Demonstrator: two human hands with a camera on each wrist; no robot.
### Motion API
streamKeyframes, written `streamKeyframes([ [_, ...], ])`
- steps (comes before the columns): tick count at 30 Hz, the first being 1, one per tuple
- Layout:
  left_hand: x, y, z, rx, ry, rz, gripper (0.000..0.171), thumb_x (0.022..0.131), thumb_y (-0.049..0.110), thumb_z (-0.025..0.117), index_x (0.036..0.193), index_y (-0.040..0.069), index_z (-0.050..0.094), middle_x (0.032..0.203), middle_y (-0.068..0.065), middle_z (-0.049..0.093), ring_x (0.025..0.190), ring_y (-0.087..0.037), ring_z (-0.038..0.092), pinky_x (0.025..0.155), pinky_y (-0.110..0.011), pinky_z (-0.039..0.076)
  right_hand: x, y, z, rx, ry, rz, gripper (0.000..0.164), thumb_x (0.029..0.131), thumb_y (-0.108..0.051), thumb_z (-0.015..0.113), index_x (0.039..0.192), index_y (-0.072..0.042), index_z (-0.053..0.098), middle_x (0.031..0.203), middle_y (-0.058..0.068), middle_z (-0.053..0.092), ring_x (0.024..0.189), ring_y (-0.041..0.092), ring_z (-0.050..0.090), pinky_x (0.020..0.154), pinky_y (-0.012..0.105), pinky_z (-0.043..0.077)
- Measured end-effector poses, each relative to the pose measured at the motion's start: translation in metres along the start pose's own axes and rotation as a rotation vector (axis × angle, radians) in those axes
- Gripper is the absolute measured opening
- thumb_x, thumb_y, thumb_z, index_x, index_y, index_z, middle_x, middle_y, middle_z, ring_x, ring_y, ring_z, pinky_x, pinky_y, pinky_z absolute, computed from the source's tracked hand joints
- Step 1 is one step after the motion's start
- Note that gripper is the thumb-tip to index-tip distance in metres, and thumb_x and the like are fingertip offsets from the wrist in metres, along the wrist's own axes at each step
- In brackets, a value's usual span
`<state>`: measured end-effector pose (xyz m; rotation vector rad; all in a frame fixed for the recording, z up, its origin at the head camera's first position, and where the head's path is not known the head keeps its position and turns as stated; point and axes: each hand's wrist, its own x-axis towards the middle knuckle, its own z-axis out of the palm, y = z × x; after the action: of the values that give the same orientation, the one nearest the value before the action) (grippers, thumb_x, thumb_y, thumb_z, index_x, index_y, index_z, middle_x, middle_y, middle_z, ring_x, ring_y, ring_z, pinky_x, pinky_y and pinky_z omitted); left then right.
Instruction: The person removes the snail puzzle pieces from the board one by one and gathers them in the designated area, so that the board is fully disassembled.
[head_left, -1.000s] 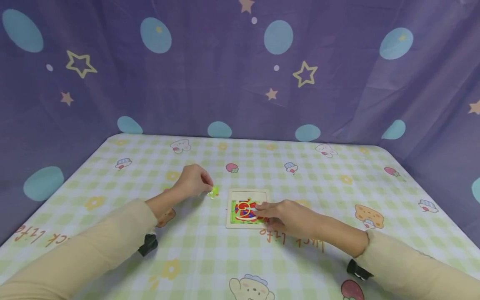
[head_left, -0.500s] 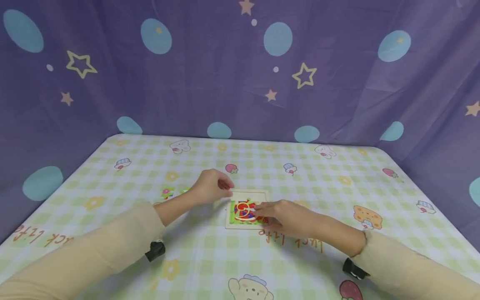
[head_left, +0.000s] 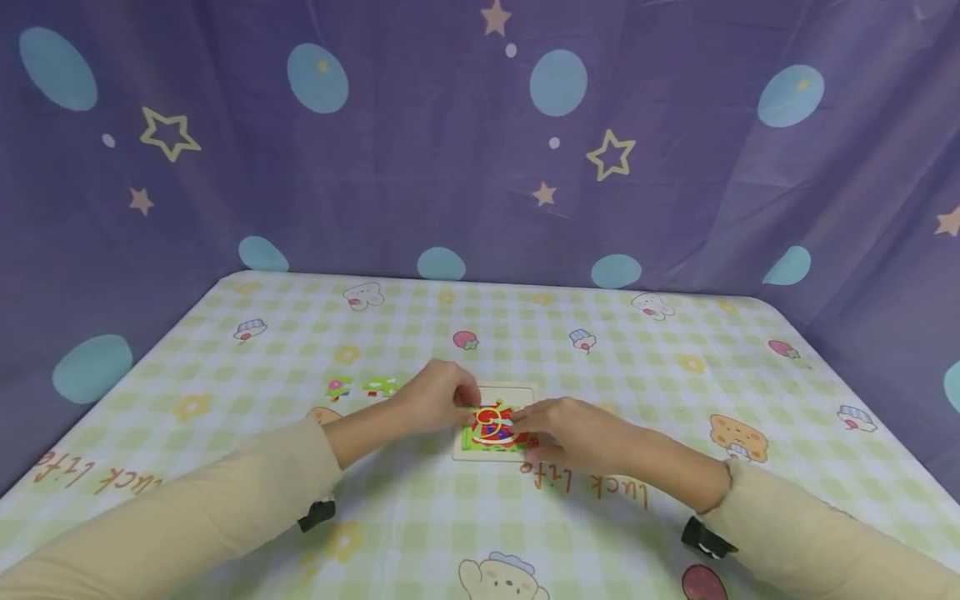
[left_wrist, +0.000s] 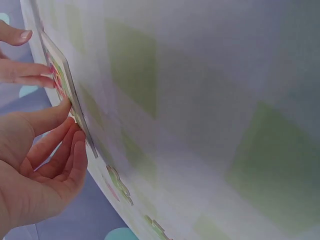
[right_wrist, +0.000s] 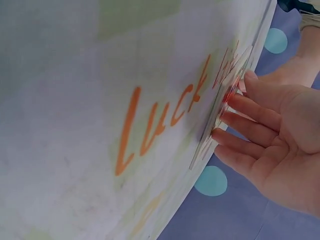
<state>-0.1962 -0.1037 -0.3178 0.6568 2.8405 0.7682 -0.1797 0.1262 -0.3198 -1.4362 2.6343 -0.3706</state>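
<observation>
A square wooden jigsaw tray (head_left: 504,396) lies mid-table, its near part filled with a red, blue and green picture and its far part bare wood. At its left side my left hand (head_left: 438,396) pinches a small green puzzle piece, mostly hidden behind the fingers. The left wrist view shows that thumb (left_wrist: 52,116) and the fingertips right at the tray's edge. From the other side, my right hand (head_left: 573,429) rests extended fingers on the picture. In the right wrist view its fingers (right_wrist: 250,127) lie along the tray (right_wrist: 202,142), fairly straight.
Left of the tray lie two loose green puzzle pieces, one with a pink flower (head_left: 338,387) and another (head_left: 379,385) beside the left forearm. A checked tablecloth (head_left: 420,517) covers the table. Behind hangs a purple curtain (head_left: 450,167).
My left hand has carried the green piece rightward from beside the tray, then nearer to me, onto the tray's left side. My right hand has stayed on the picture.
</observation>
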Motion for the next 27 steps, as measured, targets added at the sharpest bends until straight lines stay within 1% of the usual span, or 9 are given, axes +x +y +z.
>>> streamKeyframes([
  [5,0.001,-0.001,0.0,-0.042,-0.003,-0.013,0.01,0.074,0.003,0.079,0.079,0.006,0.071,0.076,-0.004,0.068,0.069,-0.009,0.055,0.064,-0.018,0.047,0.004,-0.005,0.002,-0.017,0.016,-0.009,0.046,0.09,-0.028,0.066,0.13,-0.007,0.06,0.137,0.01,0.058,0.124,0.023,0.059,0.096,0.035,0.053],
  [10,0.003,-0.003,-0.001,-0.066,-0.024,-0.019,0.011,0.073,0.0,0.078,0.079,0.005,0.07,0.078,-0.006,0.068,0.071,-0.009,0.056,0.066,-0.018,0.049,0.009,-0.01,0.007,0.004,-0.019,-0.016,0.05,0.093,-0.03,0.062,0.137,-0.01,0.053,0.146,0.01,0.05,0.122,0.022,0.06,0.092,0.032,0.054],
  [16,0.007,-0.003,-0.004,-0.086,-0.045,-0.042,0.014,0.072,-0.002,0.078,0.08,0.004,0.069,0.079,-0.006,0.068,0.072,-0.01,0.057,0.068,-0.018,0.05,0.011,-0.015,0.01,0.028,-0.048,0.024,0.053,0.093,-0.034,0.06,0.139,-0.012,0.051,0.149,0.015,0.043,0.13,0.027,0.053,0.09,0.032,0.054],
  [19,0.009,-0.002,-0.005,-0.124,-0.064,-0.068,0.016,0.07,-0.003,0.078,0.082,0.003,0.068,0.08,-0.007,0.067,0.072,-0.01,0.057,0.068,-0.018,0.049,0.011,-0.015,0.009,0.054,-0.074,0.045,0.054,0.092,-0.033,0.061,0.141,-0.011,0.049,0.15,0.016,0.041,0.127,0.026,0.056,0.084,0.026,0.053],
  [20,0.009,-0.001,-0.005,-0.139,-0.071,-0.079,0.017,0.07,-0.003,0.079,0.082,0.003,0.068,0.08,-0.007,0.066,0.072,-0.01,0.056,0.067,-0.018,0.049,0.01,-0.015,0.009,0.061,-0.079,0.047,0.055,0.092,-0.032,0.061,0.141,-0.011,0.048,0.151,0.016,0.04,0.122,0.026,0.059,0.081,0.024,0.052],
  [22,0.01,-0.002,-0.005,-0.159,-0.078,-0.093,0.018,0.07,-0.002,0.079,0.083,0.002,0.067,0.08,-0.007,0.066,0.072,-0.011,0.056,0.067,-0.018,0.048,0.01,-0.015,0.008,0.07,-0.083,0.049,0.055,0.092,-0.032,0.061,0.141,-0.011,0.048,0.151,0.016,0.04,0.123,0.026,0.058,0.081,0.024,0.051],
  [25,0.011,-0.002,-0.005,-0.167,-0.081,-0.11,0.02,0.07,-0.002,0.08,0.083,0.002,0.066,0.079,-0.007,0.064,0.072,-0.011,0.055,0.066,-0.018,0.047,0.01,-0.015,0.008,0.089,-0.078,0.036,0.055,0.092,-0.031,0.062,0.141,-0.01,0.049,0.151,0.018,0.039,0.105,0.022,0.064,0.076,0.02,0.048],
  [26,0.011,-0.003,-0.005,-0.162,-0.083,-0.116,0.02,0.07,-0.001,0.08,0.083,0.003,0.066,0.079,-0.007,0.064,0.072,-0.011,0.054,0.066,-0.017,0.047,0.01,-0.015,0.009,0.094,-0.077,0.027,0.055,0.092,-0.031,0.062,0.14,-0.009,0.049,0.151,0.018,0.039,0.104,0.022,0.064,0.075,0.019,0.048],
  [27,0.011,-0.003,-0.004,-0.155,-0.085,-0.117,0.02,0.07,-0.001,0.08,0.083,0.003,0.066,0.079,-0.006,0.064,0.071,-0.011,0.054,0.065,-0.017,0.046,0.01,-0.015,0.009,0.102,-0.077,0.022,0.055,0.092,-0.03,0.062,0.14,-0.009,0.049,0.15,0.018,0.04,0.108,0.023,0.064,0.075,0.019,0.047],
])
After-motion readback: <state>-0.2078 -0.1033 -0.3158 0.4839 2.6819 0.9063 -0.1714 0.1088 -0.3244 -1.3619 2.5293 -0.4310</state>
